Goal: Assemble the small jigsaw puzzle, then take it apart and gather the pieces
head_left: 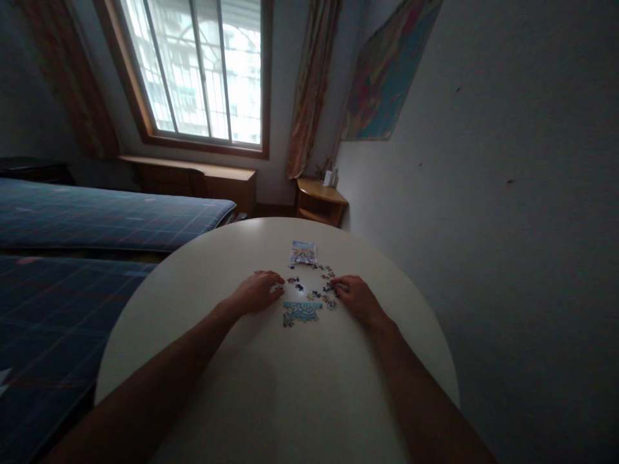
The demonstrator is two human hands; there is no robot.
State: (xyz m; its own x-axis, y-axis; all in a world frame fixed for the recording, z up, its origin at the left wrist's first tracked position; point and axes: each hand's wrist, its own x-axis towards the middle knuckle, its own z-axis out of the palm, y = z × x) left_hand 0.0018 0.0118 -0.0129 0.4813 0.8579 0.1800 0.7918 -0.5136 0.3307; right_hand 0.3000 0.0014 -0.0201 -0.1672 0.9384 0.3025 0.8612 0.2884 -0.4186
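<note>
A partly joined jigsaw puzzle [304, 311], blue with lettering, lies on the white round table [232, 386]. Loose puzzle pieces [316, 294] are scattered above it and to its right. My left hand [258, 291] rests left of the pieces, its thumb and fingers apart around a small spot with pieces close by. On the right, my right hand [355, 296] has thumb and fingertips together on a small dark puzzle piece at the edge of the scatter. A printed picture packet [304, 252] lies flat beyond the pieces.
A bed with a blue checked cover [120, 216] stands left of the table. Behind are a wooden corner shelf [322, 191], a low wooden desk [232, 180] and a bright window [203, 71]. The wall [507, 225] runs along the right.
</note>
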